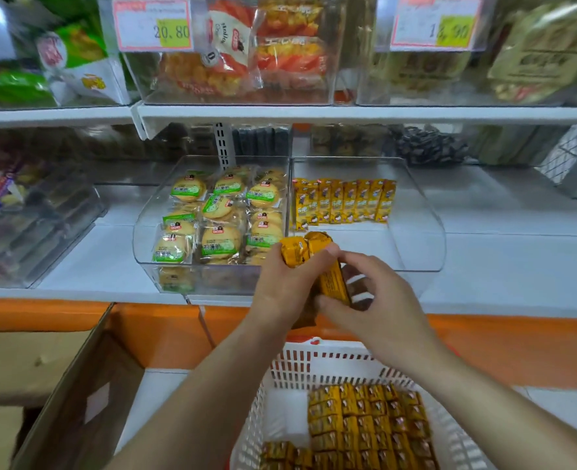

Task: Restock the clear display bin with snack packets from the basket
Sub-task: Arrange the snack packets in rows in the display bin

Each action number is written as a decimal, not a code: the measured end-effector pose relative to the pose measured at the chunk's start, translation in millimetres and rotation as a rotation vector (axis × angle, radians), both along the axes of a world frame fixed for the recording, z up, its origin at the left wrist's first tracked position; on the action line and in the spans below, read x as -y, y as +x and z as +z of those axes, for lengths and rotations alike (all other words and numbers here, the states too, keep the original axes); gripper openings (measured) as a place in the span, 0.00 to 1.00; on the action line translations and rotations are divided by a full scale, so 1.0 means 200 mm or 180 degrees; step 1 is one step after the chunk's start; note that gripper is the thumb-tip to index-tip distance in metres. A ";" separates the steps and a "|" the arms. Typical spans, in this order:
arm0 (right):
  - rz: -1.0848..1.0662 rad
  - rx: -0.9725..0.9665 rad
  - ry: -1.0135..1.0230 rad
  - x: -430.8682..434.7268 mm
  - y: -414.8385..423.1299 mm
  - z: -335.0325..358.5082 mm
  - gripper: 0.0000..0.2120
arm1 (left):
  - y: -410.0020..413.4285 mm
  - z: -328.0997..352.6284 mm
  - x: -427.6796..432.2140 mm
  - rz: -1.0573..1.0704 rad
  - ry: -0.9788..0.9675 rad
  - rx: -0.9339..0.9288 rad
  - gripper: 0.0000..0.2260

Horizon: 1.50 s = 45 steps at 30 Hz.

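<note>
Bunch of yellow packets held just in front of the clear bin, both hands on it. The left hand is wrapped round the bunch, fingers curled tight. The right hand pinches one packet at the bunch's lower end between thumb and fingertips. At the back of the bin a single row of packets stands upright against the rear wall, with bare floor in front of it. Below the bin, the white basket holds many more. The step appears to be squaring up the bunch before it goes in. Done well, the packets would cross the bin's front lip together, upright and facing the same way as the row, then be set just in front of it so none topples. The restock looks barely begun.
</note>
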State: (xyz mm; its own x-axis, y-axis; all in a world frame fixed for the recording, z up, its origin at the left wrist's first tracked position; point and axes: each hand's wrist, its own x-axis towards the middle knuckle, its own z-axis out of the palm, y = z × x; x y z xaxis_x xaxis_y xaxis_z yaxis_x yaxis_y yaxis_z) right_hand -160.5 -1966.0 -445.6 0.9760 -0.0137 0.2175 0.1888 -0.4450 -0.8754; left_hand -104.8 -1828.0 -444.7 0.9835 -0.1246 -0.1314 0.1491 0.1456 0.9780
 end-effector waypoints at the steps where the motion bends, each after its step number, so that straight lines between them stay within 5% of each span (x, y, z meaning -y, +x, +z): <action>1: -0.0018 0.0033 0.0172 0.02 -0.01 0.00 0.17 | -0.02 0.01 0.02 -0.0045 -0.0035 0.0021 0.16; 5: -0.0182 -0.0113 0.1253 0.08 -0.06 -0.01 0.15 | -0.06 0.04 0.04 -0.0235 -0.0077 0.0094 0.13; 10: -0.0186 -0.0392 0.1581 0.13 -0.09 -0.03 0.13 | -0.10 0.06 0.05 -0.0420 -0.0133 0.0119 0.20; 19: -0.0205 -0.0424 0.2333 0.15 -0.03 -0.01 0.10 | -0.05 0.04 0.00 -0.0132 0.0131 0.0130 0.13; 23: -0.0757 -0.0139 0.1227 0.20 0.18 0.03 0.12 | 0.01 0.04 -0.09 -0.0010 0.0225 0.0234 0.11; 27: -0.0835 -0.0051 0.0150 0.20 0.56 0.06 0.25 | 0.10 0.03 -0.19 0.0285 0.0318 0.0350 0.11; 34: -0.0952 0.0128 -0.1626 0.20 1.13 -0.05 0.21 | 0.23 -0.06 -0.26 0.0581 0.0575 0.0465 0.09; 40: -0.0749 -0.0154 -0.2126 0.18 1.37 -0.18 0.20 | 0.27 -0.12 -0.26 0.0424 0.0679 0.0564 0.09; 45: -0.0785 -0.0179 -0.1826 0.14 1.41 -0.21 0.25 | 0.28 -0.13 -0.25 0.0429 0.0597 0.0527 0.10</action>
State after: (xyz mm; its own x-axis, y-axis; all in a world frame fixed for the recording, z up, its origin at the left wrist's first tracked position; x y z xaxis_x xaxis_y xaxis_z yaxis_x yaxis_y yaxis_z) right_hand 122.1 -1994.6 -486.9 0.9691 -0.1365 0.2053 -0.0190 -0.8717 -0.4898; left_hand -49.3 -1778.3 -470.2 0.9995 0.0200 0.0238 -0.0232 -0.0327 0.9992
